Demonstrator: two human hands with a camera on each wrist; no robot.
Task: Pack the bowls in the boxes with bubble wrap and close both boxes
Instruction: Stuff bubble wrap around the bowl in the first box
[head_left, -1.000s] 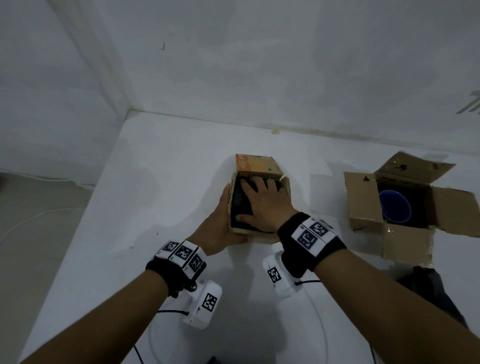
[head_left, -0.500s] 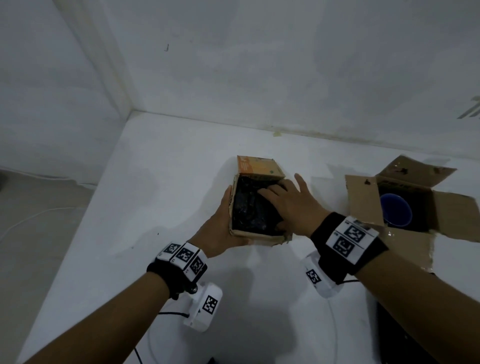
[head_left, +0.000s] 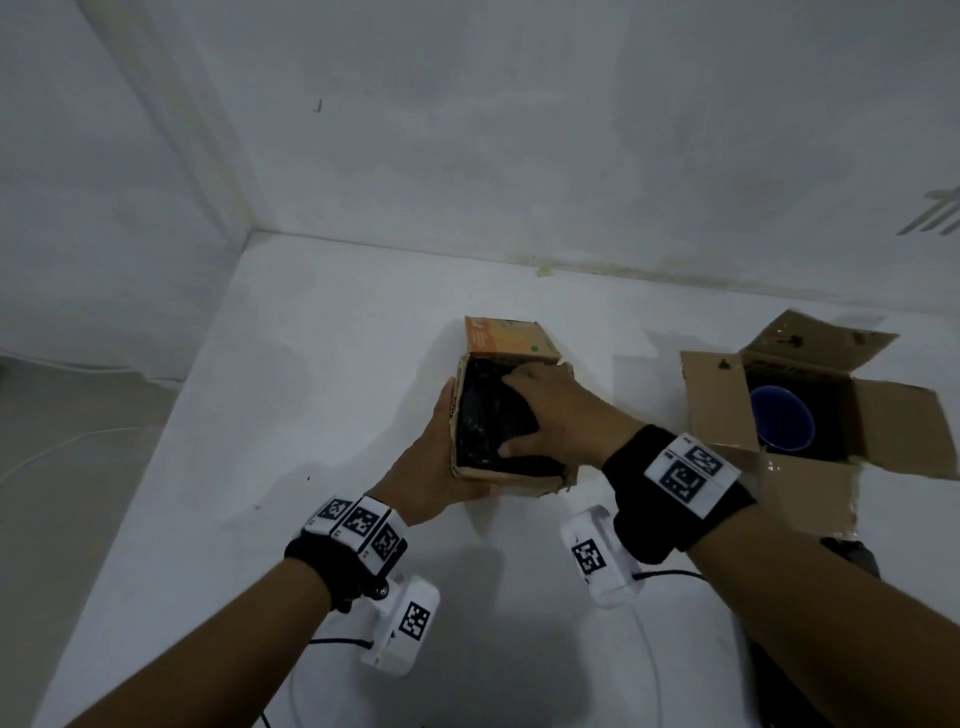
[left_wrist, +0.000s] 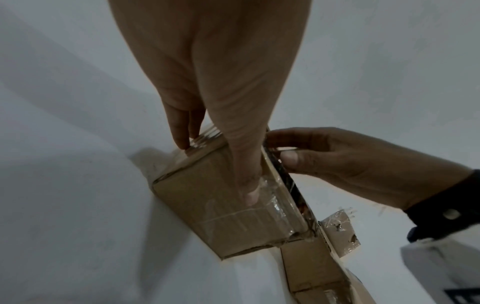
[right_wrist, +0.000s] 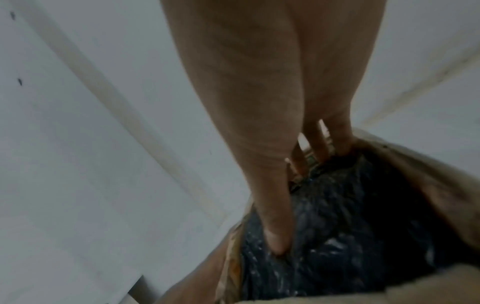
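We see the small cardboard box (head_left: 511, 470) sitting on the white table (head_left: 311, 395), its opening facing up and its long axis running from the near edge toward the far wall, slightly slanted. Its far flap (head_left: 506, 338), printed orange, stands up at the back. The box is filled to the top with dark bubble wrap (head_left: 488, 421).

Our left hand (head_left: 434, 467) grips the box by its left wall: the thumb lies along the upper left edge, and in the left wrist view the fingers (left_wrist: 182, 131) curl round the taped far corner while the thumb presses flat on the side panel. Our right hand (head_left: 561, 415) lies on top of the bubble wrap inside the opening, fingers straight and spread toward the far flap, thumb pressed down near the front edge; it holds nothing. So the box sits between both hands, the left beside it, the right over it.

Well apart to the right stands the second box (head_left: 727, 400), all four flaps spread open, opening up, with a blue bowl (head_left: 782, 421) at the bottom. No hand touches it
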